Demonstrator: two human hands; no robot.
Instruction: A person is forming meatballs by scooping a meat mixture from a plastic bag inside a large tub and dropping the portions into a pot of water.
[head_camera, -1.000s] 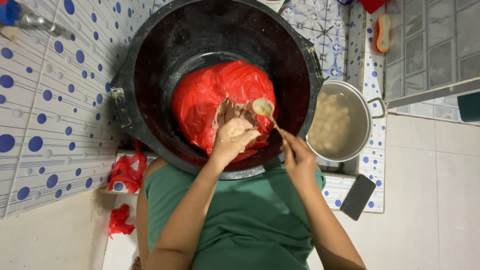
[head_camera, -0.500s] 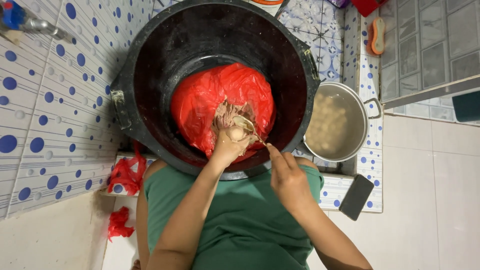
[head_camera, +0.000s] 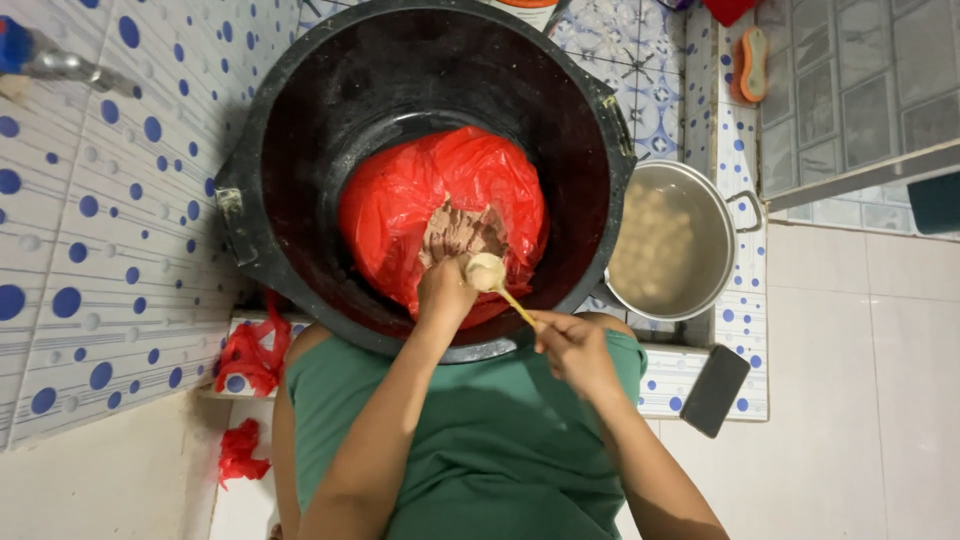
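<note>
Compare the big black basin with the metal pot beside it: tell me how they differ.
The black basin is much wider than the metal pot and dark, not shiny silver. The basin holds a red plastic bag of brownish paste; the pot holds water with pale round balls. The left hand and the right hand's spoon are over the basin, and neither hand touches the pot. Both are round, open-topped and on the tiled ledge.

Red plastic bag (head_camera: 420, 190): open, crumpled, inside black basin (head_camera: 300, 120). Red bag scraps (head_camera: 250, 355): left ledge and floor. Dark phone (head_camera: 714, 390): screen blank, right ledge edge.
</note>
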